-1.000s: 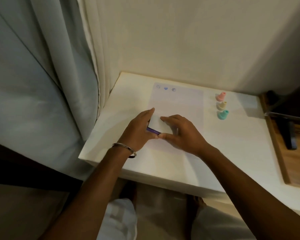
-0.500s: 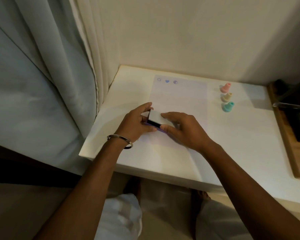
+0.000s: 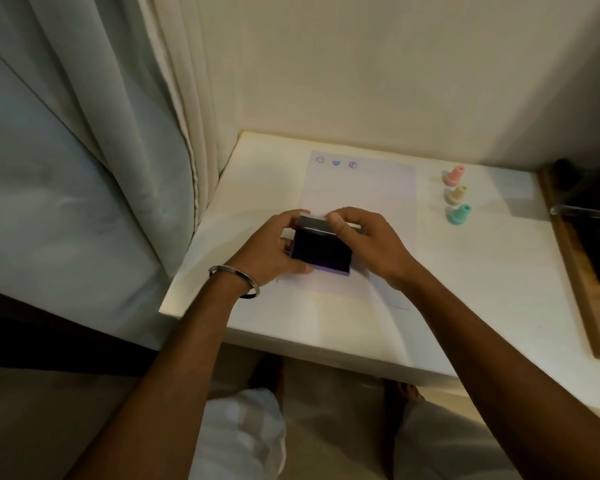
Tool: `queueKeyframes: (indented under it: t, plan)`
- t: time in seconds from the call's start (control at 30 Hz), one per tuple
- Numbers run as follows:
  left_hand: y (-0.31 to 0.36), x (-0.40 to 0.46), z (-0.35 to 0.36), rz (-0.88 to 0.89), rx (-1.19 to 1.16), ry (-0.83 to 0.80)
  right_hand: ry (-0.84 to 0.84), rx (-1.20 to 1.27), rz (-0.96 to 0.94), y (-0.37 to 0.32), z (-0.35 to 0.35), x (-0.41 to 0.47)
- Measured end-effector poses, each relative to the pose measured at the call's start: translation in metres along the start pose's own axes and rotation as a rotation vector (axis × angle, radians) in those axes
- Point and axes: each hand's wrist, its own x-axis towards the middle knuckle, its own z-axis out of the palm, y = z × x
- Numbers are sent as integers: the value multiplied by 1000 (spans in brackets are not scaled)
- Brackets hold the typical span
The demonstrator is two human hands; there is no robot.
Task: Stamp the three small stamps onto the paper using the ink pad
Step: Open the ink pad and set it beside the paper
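Note:
A purple ink pad [image 3: 321, 252] lies open on the sheet of paper [image 3: 361, 188], its dark pad showing. My left hand [image 3: 269, 249] grips the pad's left side. My right hand [image 3: 368, 240] holds the raised clear lid [image 3: 313, 220] at its far edge. Three small blue prints [image 3: 336, 163] sit along the paper's far edge. To the right of the paper stand a pink stamp [image 3: 453, 175], a yellow stamp [image 3: 456, 195] and a teal stamp [image 3: 458, 214] in a row.
The white table [image 3: 482, 289] meets a cream wall behind and a curtain [image 3: 84, 150] on the left. A wooden surface [image 3: 582, 251] with dark objects borders the table's right side. My knees show below the front edge.
The ink pad was closed between my hands; now its lid is swung up and the dark pad is exposed. The camera view shifted slightly.

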Motion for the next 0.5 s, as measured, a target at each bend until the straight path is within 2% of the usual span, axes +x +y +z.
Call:
queueKeyframes:
  t: [0.1, 0.27, 0.4, 0.5]
  plan:
    - [0, -2, -3, -1, -22, 16, 22, 14, 93, -6, -2, 15]
    - [-5, -1, -11, -1, -82, 82, -30, -13, 142, -16, -3, 40]
    - [-11, -1, -20, -12, -98, 142, 32, 40, 172, -22, 8, 58]
    - [-17, -1, -27, -2, -90, 209, 57, -15, 152, -27, 24, 73]
